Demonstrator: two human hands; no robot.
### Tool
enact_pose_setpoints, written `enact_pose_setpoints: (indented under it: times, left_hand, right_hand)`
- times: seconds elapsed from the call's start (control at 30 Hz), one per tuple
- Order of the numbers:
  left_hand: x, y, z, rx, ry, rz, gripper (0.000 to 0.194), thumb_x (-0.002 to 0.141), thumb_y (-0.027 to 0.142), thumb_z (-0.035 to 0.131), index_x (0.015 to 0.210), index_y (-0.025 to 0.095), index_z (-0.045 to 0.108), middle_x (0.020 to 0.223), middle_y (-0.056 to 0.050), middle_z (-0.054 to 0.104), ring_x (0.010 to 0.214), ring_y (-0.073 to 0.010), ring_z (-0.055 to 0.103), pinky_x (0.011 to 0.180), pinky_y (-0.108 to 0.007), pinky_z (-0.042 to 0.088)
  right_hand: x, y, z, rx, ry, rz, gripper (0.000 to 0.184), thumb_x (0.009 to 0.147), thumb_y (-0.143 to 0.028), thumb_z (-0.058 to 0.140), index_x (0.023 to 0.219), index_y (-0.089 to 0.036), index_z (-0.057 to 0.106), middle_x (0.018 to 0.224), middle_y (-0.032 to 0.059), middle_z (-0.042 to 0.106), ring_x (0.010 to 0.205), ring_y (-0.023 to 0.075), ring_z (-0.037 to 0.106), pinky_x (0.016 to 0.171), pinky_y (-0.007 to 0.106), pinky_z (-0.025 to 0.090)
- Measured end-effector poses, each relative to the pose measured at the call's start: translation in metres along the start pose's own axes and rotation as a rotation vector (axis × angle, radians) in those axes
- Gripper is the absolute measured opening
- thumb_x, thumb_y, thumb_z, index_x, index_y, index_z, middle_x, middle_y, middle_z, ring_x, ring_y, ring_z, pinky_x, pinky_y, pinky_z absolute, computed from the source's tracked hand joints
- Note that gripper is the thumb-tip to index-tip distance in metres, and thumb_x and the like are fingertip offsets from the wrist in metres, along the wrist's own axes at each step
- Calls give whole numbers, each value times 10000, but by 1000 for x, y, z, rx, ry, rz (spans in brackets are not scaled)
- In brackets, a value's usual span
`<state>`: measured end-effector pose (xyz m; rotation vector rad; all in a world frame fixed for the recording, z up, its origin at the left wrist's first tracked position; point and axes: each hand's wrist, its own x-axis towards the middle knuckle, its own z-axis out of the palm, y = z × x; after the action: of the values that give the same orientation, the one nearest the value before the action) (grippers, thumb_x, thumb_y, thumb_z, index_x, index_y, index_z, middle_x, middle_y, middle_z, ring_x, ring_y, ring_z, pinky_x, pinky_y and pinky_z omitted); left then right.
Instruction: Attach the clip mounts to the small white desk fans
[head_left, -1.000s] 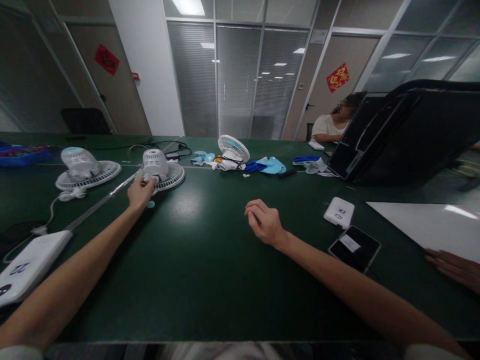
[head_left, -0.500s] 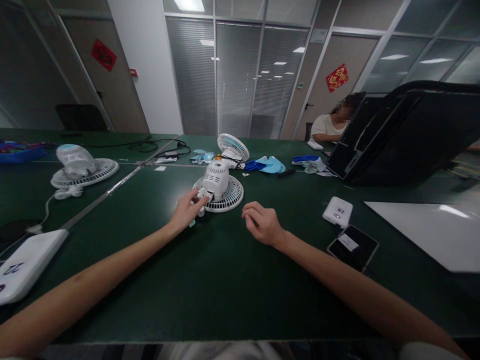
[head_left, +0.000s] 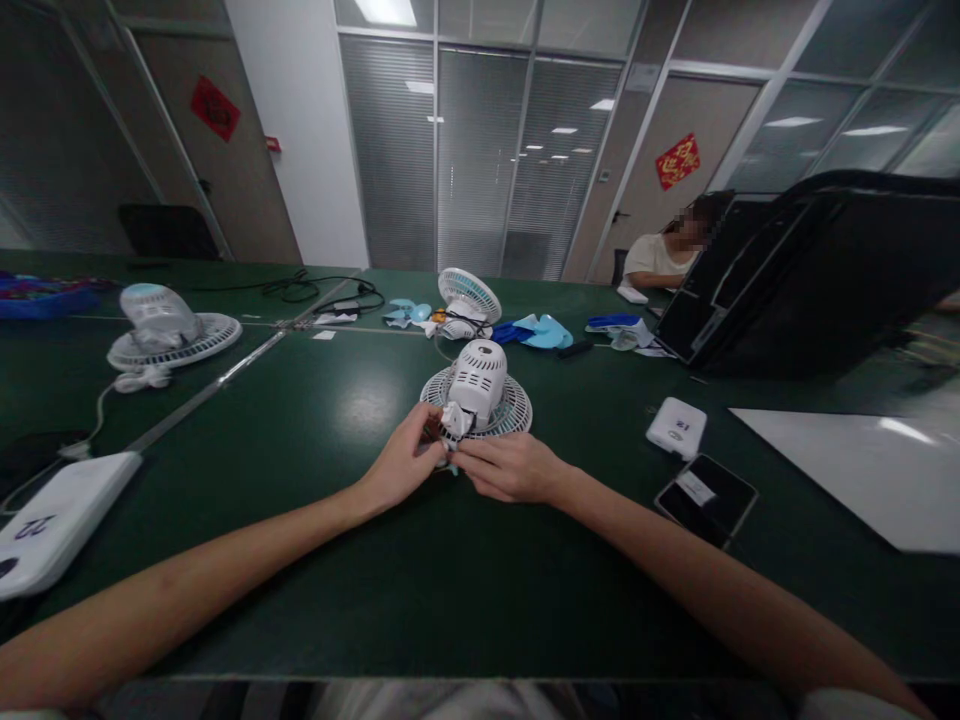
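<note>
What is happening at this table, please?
A person has both hands, left hand and right hand, at the near edge of a white fan, which lies grille-down on the green table. Exactly what the fingers pinch there is hard to see. A second fan lies grille-down to the left, and a third fan is behind, near light-blue pieces. Another person sits across the table, to the right.

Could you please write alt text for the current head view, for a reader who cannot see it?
A person's left hand and right hand are close together at the near side of a white fan, grille-down on a green table. A second fan lies left, a third fan behind.
</note>
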<state>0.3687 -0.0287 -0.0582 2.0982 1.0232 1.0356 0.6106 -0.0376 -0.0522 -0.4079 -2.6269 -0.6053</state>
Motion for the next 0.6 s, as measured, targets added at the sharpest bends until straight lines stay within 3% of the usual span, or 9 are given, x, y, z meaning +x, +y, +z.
enact_pose_setpoints:
  times: [0.1,0.23,0.33,0.4,0.47,0.6]
  left_hand:
    - [-1,1,-11,274,-56,105,254,867,208,555,1114,179,503,1038,-78,628,915,-233,613,806,-365,497]
    - [4,-3,-27,521,-301,283,190,944,332,532,1064,184,533,976,-90,666,856,-255,645,771,-370,484]
    - [10,-9,-37,513,-443,373,276,969,421,533,1113,187,558,942,-94,691,826,-256,669,750,-352,482]
    - [11,-13,-42,411,-483,343,308,977,447,539,1141,188,567,918,-85,699,774,-234,669,715,-326,475]
    - [11,-14,-43,229,-436,242,294,985,436,544,1146,190,558,893,-64,696,751,-207,658,700,-303,470]
    - [9,-9,-37,-269,-152,7,249,1010,423,511,1121,202,481,767,6,610,632,-142,575,581,-234,430]
  right_hand:
    - [5,-1,-3,-8,-80,20,407,1015,-310,534,1377,-125,558,1268,114,664,884,169,674,641,269,526]
    - [7,-1,-6,1,-112,-12,411,1039,-411,511,1349,-151,582,1265,99,668,889,175,657,636,274,512]
    - [8,-1,-6,31,-90,-31,366,1034,-426,530,1269,-161,622,1181,86,695,855,163,661,638,262,506]
    - [6,-1,-5,57,-79,-35,311,1034,-391,539,1232,-171,631,1133,72,707,830,153,662,629,253,503]
    - [3,-1,-3,103,-49,-24,273,1035,-349,534,1218,-168,626,1100,63,716,829,149,667,628,250,513]
    - [-6,1,1,238,169,86,276,997,-276,576,1249,-163,579,1115,74,715,931,165,689,732,273,572]
